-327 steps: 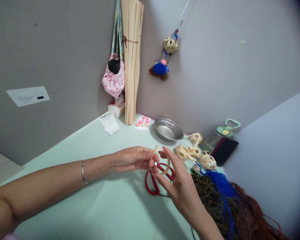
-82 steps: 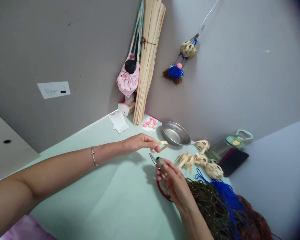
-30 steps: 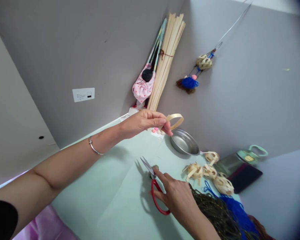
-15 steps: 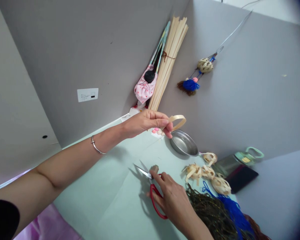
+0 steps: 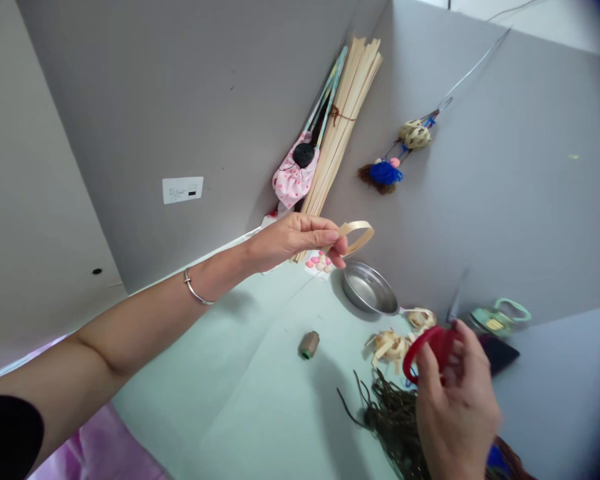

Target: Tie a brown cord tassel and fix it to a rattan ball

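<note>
Pinched between the thumb and fingers of my left hand (image 5: 310, 241) is a pale flat strip bent into a ring (image 5: 364, 235), held up above the table. My right hand (image 5: 457, 407) is closed on red-handled scissors (image 5: 433, 350), raised at the right over the yarn. Their blades point up and away and are blurred. Beneath that hand lies a bundle of dark green yarn (image 5: 393, 423), with some blue yarn (image 5: 500, 460) partly hidden behind the wrist. A small brown spool of thread (image 5: 309, 345) stands alone on the pale table (image 5: 250, 393).
Beyond my left hand sits a metal pan (image 5: 369, 290), with woven strip balls (image 5: 391, 347) to its right. A bundle of long strips (image 5: 343, 127) and a pink dotted pouch (image 5: 296, 180) lean in the corner. A tasselled ornament (image 5: 414, 135) hangs on the wall. A green-lidded bottle (image 5: 497, 320) stands at right.
My right hand has lifted the scissors off the table area by the spool and swung right, over the yarn. The spool is now uncovered. My left hand stays nearly still with the strip ring.
</note>
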`<state>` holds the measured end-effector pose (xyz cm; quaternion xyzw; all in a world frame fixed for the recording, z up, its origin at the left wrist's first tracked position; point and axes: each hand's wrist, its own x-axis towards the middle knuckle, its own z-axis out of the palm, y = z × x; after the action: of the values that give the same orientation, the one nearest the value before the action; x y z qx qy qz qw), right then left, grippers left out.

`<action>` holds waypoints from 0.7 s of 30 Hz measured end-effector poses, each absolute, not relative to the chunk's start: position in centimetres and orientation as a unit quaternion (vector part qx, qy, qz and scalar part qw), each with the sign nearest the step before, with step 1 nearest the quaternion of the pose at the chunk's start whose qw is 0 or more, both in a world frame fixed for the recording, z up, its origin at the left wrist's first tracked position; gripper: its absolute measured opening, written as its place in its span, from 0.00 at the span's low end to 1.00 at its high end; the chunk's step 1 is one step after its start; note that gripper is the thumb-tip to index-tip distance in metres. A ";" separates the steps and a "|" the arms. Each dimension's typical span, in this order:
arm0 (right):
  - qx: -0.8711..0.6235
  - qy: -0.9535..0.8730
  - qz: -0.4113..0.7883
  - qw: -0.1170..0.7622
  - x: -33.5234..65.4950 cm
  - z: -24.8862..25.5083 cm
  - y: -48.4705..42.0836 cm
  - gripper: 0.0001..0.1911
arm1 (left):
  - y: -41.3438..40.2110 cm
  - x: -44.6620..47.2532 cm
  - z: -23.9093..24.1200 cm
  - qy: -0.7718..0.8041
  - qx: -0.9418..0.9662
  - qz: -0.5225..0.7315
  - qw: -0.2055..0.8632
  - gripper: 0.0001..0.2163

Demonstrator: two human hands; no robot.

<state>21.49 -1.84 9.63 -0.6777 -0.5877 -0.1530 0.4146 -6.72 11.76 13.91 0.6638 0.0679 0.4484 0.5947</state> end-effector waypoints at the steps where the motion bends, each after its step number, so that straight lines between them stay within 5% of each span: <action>1: -0.678 -0.581 -0.169 0.417 21.6 8.7 -1.5 0.32 | 11.7 -6.7 13.9 0.067 0.664 0.448 0.595 0.15; 8: -0.651 -0.735 -0.169 0.084 22.6 0.1 0.9 0.16 | 11.4 -6.5 14.0 0.063 0.674 0.438 0.592 0.14; 12: -0.640 -0.735 -0.197 0.104 21.3 1.1 0.7 0.17 | 11.4 -6.3 13.9 0.060 0.675 0.435 0.593 0.13; 21: -0.545 -0.831 -0.021 0.111 16.9 1.3 0.8 0.28 | 11.3 -5.9 13.5 0.052 0.672 0.432 0.599 0.13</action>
<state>16.93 0.78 1.26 -0.5453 -0.8306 -0.0214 0.1107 -5.92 11.35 13.48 0.6718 0.0522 0.4321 0.5994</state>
